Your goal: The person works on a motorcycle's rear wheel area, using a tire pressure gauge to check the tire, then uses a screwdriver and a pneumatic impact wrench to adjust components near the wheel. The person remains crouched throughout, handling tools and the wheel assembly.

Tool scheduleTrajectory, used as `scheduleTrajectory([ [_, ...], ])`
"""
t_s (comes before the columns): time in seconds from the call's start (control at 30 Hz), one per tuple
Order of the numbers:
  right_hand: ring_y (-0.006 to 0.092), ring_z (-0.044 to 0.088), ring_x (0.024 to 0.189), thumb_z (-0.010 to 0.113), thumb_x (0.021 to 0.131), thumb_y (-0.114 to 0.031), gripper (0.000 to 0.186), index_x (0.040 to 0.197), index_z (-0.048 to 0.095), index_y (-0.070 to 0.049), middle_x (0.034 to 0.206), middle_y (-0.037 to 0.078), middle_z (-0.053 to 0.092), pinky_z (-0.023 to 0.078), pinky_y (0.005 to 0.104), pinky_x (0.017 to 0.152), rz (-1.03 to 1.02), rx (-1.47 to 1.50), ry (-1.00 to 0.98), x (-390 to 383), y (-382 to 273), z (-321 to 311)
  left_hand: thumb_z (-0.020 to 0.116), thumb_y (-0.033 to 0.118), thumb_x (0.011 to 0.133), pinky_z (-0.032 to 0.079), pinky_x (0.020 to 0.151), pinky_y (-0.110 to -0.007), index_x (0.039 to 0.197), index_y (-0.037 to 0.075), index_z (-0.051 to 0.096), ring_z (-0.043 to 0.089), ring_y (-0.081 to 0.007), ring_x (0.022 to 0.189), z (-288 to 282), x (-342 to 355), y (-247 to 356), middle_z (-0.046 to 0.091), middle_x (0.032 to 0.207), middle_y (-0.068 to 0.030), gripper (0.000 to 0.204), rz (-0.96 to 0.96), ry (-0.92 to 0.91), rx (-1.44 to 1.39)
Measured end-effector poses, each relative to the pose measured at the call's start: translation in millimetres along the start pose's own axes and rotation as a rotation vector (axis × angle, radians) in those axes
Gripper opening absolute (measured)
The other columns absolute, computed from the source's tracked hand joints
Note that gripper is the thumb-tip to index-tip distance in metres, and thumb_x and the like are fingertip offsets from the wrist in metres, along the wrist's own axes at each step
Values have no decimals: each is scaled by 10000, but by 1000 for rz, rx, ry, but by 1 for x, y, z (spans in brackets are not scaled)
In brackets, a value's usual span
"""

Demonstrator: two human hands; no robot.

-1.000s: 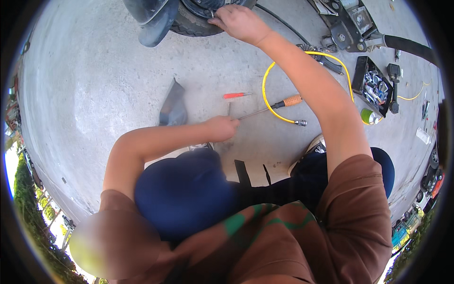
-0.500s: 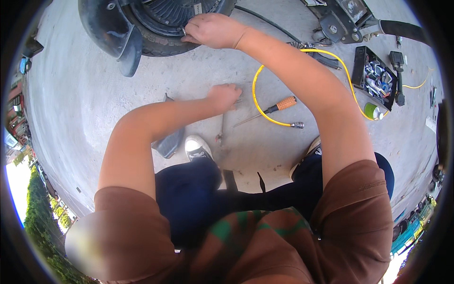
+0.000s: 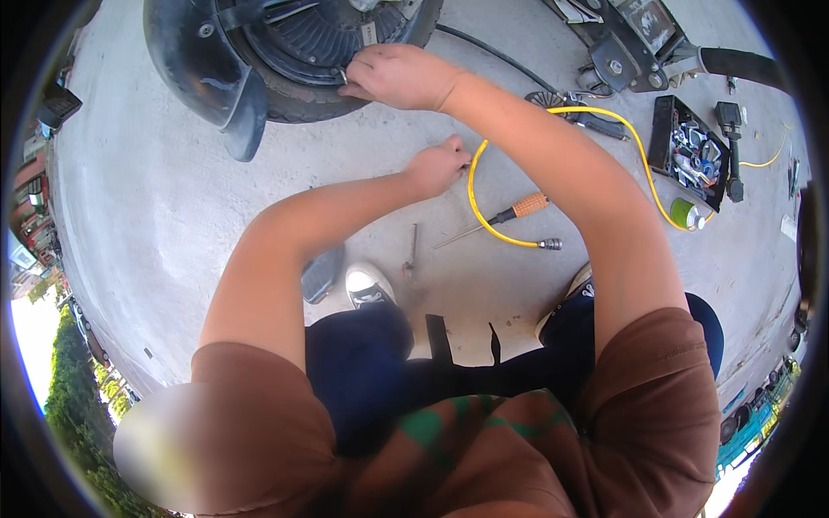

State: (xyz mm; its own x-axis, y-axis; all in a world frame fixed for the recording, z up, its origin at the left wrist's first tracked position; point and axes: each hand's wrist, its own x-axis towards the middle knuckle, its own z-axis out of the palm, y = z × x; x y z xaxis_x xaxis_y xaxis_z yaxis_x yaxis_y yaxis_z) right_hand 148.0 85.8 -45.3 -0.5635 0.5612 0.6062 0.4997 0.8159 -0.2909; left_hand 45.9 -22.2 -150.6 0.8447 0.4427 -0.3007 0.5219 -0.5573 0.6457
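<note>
At the rim of a black wheel point(image 3: 313, 108) at the top, my right hand point(image 3: 399, 76) is closed. Its fingertips pinch around a small metal valve stem point(image 3: 343, 76). My left hand point(image 3: 438, 167) is over the concrete floor, below and to the right of the wheel. Its fingers are curled closed beside the yellow air hose point(image 3: 471, 186), and whatever they hold is hidden. A screwdriver point(image 3: 522, 207) with an orange handle lies partly under the hose. Near my left shoe a thin metal tool point(image 3: 412, 246) lies on the floor.
A black fender point(image 3: 194, 73) stands left of the wheel. To the right lie a black tray of small parts point(image 3: 665, 129), a green bottle point(image 3: 685, 213) and a black tool point(image 3: 730, 147). A metal frame point(image 3: 617, 56) is at the top right. A dark plastic piece point(image 3: 322, 274) lies beside my left shoe.
My left hand has moved right and slightly up toward the yellow hose. My right hand stays at the valve stem. The whole view has shifted slightly.
</note>
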Motion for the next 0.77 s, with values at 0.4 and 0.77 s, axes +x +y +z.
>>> scheduleTrajectory([
  [0.4, 290, 603, 719, 687, 829, -290, 266, 761, 569, -62, 729, 91, 585, 497, 391, 625, 109, 88, 17, -6, 2, 4, 649, 161, 922, 332, 477, -192, 1084, 38, 632, 381, -6, 555, -87, -75, 40, 543, 741, 52, 204, -568, 496, -930],
  [0.77, 169, 650, 715, 728, 840, -312, 292, 787, 631, -42, 774, 88, 671, 497, 383, 627, 705, 477, -68, -4, -22, -9, 652, 157, 911, 336, 532, -189, 1109, 41, 648, 386, -8, 601, -113, -84, 29, 520, 699, 74, 230, -388, 709, -1013],
])
